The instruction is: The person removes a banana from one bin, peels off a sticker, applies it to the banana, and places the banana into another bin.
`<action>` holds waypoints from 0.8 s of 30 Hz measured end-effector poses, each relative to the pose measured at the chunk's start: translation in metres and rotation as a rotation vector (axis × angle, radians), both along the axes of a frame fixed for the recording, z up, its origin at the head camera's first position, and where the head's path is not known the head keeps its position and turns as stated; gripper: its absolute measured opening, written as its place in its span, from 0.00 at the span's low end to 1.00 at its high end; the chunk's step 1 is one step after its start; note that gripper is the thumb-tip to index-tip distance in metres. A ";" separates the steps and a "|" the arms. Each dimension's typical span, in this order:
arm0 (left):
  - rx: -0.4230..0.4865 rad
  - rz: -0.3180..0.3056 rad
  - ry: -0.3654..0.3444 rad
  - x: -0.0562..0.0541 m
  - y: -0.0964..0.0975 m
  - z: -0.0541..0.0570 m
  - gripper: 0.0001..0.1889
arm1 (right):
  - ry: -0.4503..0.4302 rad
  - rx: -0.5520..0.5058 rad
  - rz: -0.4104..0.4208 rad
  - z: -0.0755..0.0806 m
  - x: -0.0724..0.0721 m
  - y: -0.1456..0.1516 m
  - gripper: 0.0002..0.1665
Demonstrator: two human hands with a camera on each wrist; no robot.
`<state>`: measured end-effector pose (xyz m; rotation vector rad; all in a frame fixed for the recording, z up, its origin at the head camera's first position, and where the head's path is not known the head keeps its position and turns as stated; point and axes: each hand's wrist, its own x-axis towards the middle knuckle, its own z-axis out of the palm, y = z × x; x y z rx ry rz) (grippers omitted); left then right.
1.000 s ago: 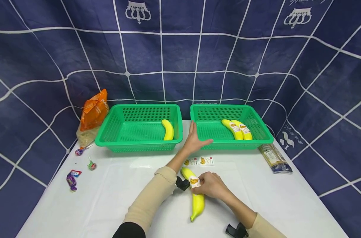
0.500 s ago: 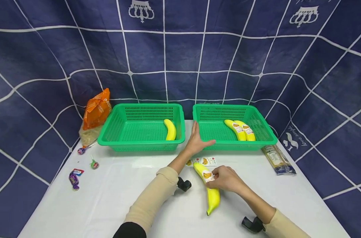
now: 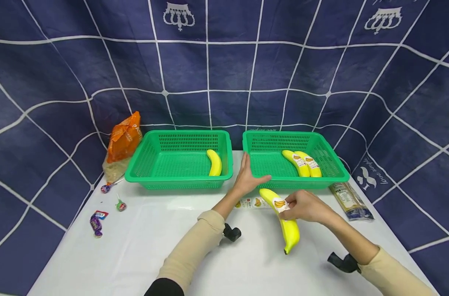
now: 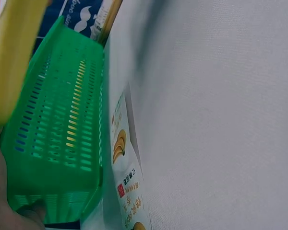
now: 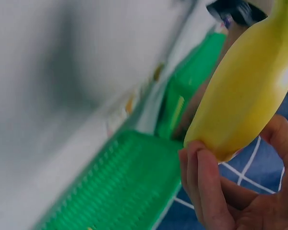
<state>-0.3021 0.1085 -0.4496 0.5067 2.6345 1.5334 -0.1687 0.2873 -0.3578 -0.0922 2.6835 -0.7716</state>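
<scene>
My right hand [image 3: 307, 206] grips a yellow banana [image 3: 290, 234] around its middle, thumb on one side and fingers on the other. A white label [image 3: 280, 204] with a banana picture sits on its upper part. The banana hangs tilted over the table, and fills much of the right wrist view [image 5: 245, 86]. My left hand [image 3: 246, 179], fingers straight and thumb spread, lies at the near left corner of the right green basket [image 3: 309, 183]. Inside that basket, two labelled bananas [image 3: 305, 164] lie side by side. Below the left hand is a strip of banana labels [image 3: 252, 203].
A left green basket [image 3: 180, 181] holds one unlabelled banana [image 3: 215, 163]. An orange bag [image 3: 124, 137] stands beside it, with wrapped lollipops [image 3: 121, 205] and a purple-wrapped sweet [image 3: 96, 224] nearby. A clear packet [image 3: 350, 200] lies by the right basket. Blue cloth walls surround the table's back.
My right hand has moved right and up toward the right basket, lifting the labelled banana with it. My left hand has stayed at the basket's corner. The head view has shifted slightly.
</scene>
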 end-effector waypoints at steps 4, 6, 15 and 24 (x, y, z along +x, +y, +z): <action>-0.023 0.028 0.029 0.000 0.001 0.000 0.62 | -0.016 0.025 0.022 0.019 -0.012 0.009 0.33; -0.024 0.037 0.032 0.000 0.002 0.000 0.62 | -0.020 0.024 0.026 0.028 -0.018 0.013 0.33; 0.003 0.039 0.009 0.003 0.005 -0.001 0.64 | -0.019 -0.007 0.037 0.050 -0.053 0.033 0.35; 0.002 0.038 0.003 0.006 0.004 -0.001 0.63 | -0.016 0.028 0.048 0.067 -0.096 0.050 0.32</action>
